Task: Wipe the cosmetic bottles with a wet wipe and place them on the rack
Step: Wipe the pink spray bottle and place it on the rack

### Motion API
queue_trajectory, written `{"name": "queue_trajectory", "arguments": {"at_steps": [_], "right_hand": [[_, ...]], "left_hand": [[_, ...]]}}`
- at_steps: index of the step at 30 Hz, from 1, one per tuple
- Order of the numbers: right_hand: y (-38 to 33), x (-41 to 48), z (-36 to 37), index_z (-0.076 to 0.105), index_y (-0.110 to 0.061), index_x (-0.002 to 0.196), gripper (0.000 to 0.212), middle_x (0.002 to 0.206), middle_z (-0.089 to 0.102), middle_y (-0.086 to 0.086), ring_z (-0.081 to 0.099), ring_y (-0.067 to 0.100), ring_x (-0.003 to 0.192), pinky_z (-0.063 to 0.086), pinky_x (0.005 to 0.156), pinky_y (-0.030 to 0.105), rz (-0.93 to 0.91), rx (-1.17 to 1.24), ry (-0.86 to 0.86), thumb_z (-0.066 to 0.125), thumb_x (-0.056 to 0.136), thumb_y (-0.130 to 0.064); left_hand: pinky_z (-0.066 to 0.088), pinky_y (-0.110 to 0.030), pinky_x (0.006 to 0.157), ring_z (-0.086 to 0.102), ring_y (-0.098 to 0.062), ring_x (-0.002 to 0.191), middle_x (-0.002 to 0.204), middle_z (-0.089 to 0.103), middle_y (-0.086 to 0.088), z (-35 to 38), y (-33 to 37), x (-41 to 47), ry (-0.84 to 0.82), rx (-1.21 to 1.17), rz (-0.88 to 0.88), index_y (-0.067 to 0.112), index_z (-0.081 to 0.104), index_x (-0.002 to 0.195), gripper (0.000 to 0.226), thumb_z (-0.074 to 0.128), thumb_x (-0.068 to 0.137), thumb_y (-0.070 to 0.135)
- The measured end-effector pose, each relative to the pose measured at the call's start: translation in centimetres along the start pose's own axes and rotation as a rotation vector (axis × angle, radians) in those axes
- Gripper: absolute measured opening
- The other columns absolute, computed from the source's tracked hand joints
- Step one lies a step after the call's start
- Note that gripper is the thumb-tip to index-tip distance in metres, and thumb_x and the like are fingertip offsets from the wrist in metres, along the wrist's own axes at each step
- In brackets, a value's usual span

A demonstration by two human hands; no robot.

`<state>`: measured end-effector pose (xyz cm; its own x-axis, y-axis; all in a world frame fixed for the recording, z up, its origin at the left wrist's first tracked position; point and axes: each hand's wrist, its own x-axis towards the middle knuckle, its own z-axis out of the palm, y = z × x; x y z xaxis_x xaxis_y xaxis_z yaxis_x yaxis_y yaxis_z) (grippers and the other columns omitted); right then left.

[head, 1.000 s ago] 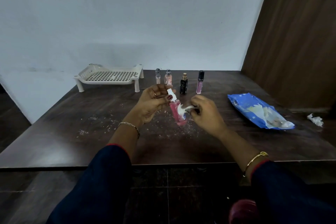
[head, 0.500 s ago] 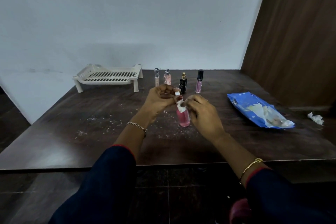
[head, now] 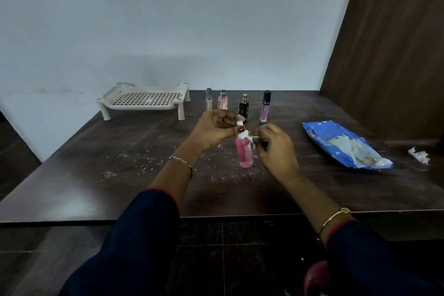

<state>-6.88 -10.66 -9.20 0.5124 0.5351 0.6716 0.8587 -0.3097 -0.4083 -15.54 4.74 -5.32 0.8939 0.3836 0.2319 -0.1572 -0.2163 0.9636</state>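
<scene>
A pink bottle (head: 244, 153) with a white cap stands upright at the table's middle. My left hand (head: 213, 128) pinches its cap from above. My right hand (head: 274, 149) pinches a small white wet wipe (head: 253, 138) against the bottle's neck. Behind them several bottles stand in a row: a clear tube (head: 209, 99), a pale pink bottle (head: 222, 100), a black bottle (head: 244, 107) and a lilac tube (head: 265, 106). The cream rack (head: 144, 101) sits at the back left with nothing on it.
A blue wet-wipe pack (head: 346, 145) lies open at the right. A crumpled used wipe (head: 419, 155) lies near the right edge. White crumbs are scattered over the dark wooden table (head: 96, 175). A brown wooden panel stands at the right.
The pink bottle went from tilted in the air to upright on the table. My right hand moved the wipe from the bottle's body up to its neck.
</scene>
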Motion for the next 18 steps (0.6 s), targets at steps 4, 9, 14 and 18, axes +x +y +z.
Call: {"name": "queue_trajectory", "arguments": {"at_steps": [4, 9, 14, 18], "right_hand": [[0.3, 1.5, -0.2, 0.068, -0.003, 0.087, 0.014, 0.089, 0.056, -0.002, 0.051, 0.011, 0.080, 0.043, 0.073, 0.021, -0.009, 0.008, -0.136, 0.061, 0.080, 0.007], [0.0, 3.6, -1.2, 0.066, -0.010, 0.090, 0.019, 0.078, 0.060, -0.004, 0.056, 0.010, 0.068, 0.047, 0.060, 0.017, 0.170, 0.266, -0.452, 0.055, 0.088, 0.005], [0.0, 4.5, -1.8, 0.063, -0.023, 0.074, 0.035, 0.063, 0.061, -0.007, 0.050, 0.007, 0.056, 0.037, 0.053, 0.021, 0.281, 0.427, -0.608, 0.052, 0.089, 0.006], [0.0, 3.2, -1.6, 0.062, -0.023, 0.077, 0.036, 0.073, 0.063, -0.002, 0.056, 0.012, 0.067, 0.045, 0.063, 0.025, 0.323, 0.480, -0.513, 0.051, 0.088, 0.009]], "left_hand": [[0.054, -0.019, 0.079, 0.066, -0.011, 0.085, 0.088, 0.069, -0.001, -0.1, 0.6, -0.2, -0.105, 0.051, 0.006, 0.004, 0.066, 0.101, 0.028, 0.067, 0.075, -0.008], [0.054, -0.020, 0.082, 0.065, -0.014, 0.088, 0.093, 0.068, -0.006, -0.3, 1.2, -0.4, -0.178, 0.104, 0.006, -0.002, 0.063, 0.107, 0.030, 0.065, 0.078, -0.007], [0.054, -0.018, 0.079, 0.066, -0.014, 0.085, 0.092, 0.069, -0.009, -0.3, 1.6, -0.5, -0.207, 0.146, 0.032, -0.003, 0.063, 0.104, 0.028, 0.067, 0.077, -0.006], [0.054, -0.017, 0.077, 0.066, -0.013, 0.081, 0.089, 0.070, -0.008, 0.2, 1.7, -0.3, -0.202, 0.203, 0.057, -0.002, 0.065, 0.103, 0.027, 0.068, 0.076, -0.006]]}}
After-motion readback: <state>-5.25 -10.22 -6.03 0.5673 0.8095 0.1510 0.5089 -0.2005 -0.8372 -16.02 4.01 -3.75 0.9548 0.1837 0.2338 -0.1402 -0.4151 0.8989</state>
